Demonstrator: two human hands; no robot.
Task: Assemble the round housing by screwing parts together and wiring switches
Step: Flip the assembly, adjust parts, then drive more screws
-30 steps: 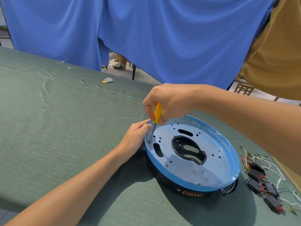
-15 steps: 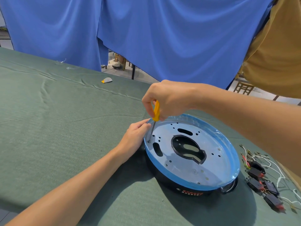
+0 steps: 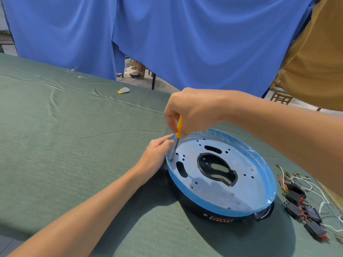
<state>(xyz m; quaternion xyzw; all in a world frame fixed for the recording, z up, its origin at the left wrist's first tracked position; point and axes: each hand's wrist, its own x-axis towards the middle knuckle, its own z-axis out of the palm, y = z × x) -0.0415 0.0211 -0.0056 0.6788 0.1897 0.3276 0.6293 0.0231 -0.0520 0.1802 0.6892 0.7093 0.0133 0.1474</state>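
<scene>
Round black housing [image 3: 213,213] with a blue-rimmed metal plate; right hand [image 3: 193,112] grips a yellow screwdriver [image 3: 178,127], left hand [image 3: 155,158] curls fingers against the rim

Green-clothed table [image 3: 55,145] bears round housing [image 3: 213,210], switches [image 3: 304,208], scrap [image 3: 124,90].
</scene>
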